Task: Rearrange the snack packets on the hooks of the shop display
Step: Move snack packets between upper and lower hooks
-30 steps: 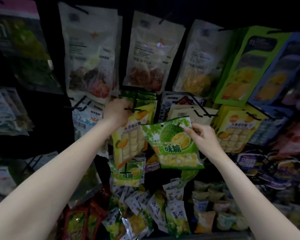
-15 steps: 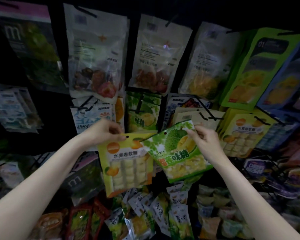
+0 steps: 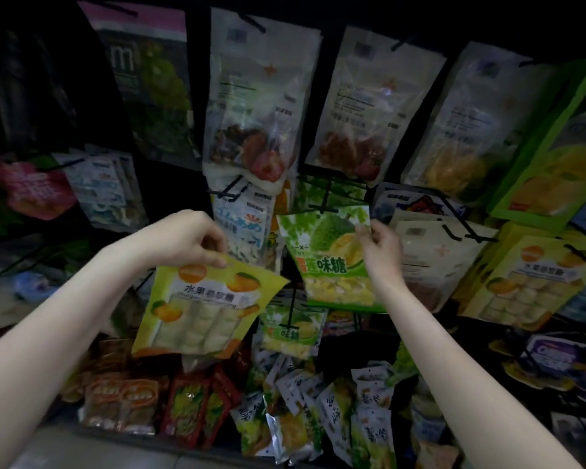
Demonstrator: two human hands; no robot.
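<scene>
Left hand (image 3: 186,240) pinched on top edge of yellow orange-candy packet (image 3: 205,308), held off the hooks, near and left of centre. Right hand (image 3: 381,247) gripped on upper right corner of green durian-candy packet (image 3: 332,257), raised just below a black display hook (image 3: 323,199).

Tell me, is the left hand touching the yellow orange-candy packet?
Touching. The head view shows the left hand pinching the top edge of the yellow packet, which hangs tilted below it.
</scene>
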